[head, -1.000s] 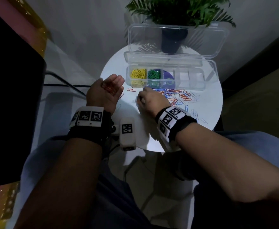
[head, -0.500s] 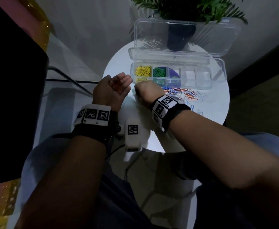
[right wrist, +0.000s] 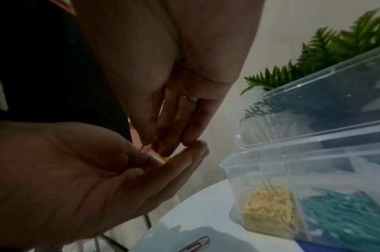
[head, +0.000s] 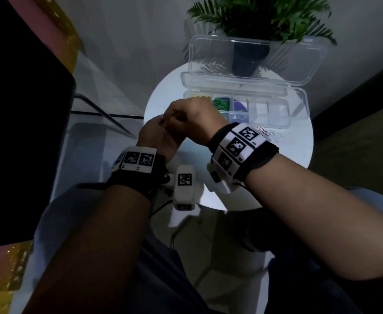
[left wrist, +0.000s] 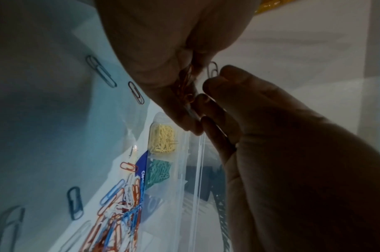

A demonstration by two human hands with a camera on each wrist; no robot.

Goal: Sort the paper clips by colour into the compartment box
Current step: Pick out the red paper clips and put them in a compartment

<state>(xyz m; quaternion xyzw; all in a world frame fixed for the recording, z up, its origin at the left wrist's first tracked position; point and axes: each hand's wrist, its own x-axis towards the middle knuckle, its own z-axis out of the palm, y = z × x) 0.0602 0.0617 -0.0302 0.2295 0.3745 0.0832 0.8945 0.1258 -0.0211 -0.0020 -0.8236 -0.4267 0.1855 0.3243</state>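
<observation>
My left hand (head: 161,134) lies palm up beside the table's left edge. Its thumb rests over orange paper clips (right wrist: 145,166) lying on its fingers. My right hand (head: 179,118) reaches down over it and pinches more orange clips (left wrist: 185,80) at its fingertips (right wrist: 163,145). The clear compartment box (head: 299,105) stands open behind the hands. Yellow clips (right wrist: 268,208) fill its left cell and green clips (head: 221,104) the one beside it. A mixed pile of orange, blue and white clips (left wrist: 117,213) lies in front of the box.
The small round white table (head: 299,155) also carries a potted fern (head: 260,17) behind the box's raised lid (head: 310,55). Single clips (left wrist: 100,71) lie scattered on the tabletop. A dark chair (head: 16,109) stands at the left.
My right hand left the pile, crossed to the left and now meets the left palm. The left hand's fingers have drawn in from lying spread.
</observation>
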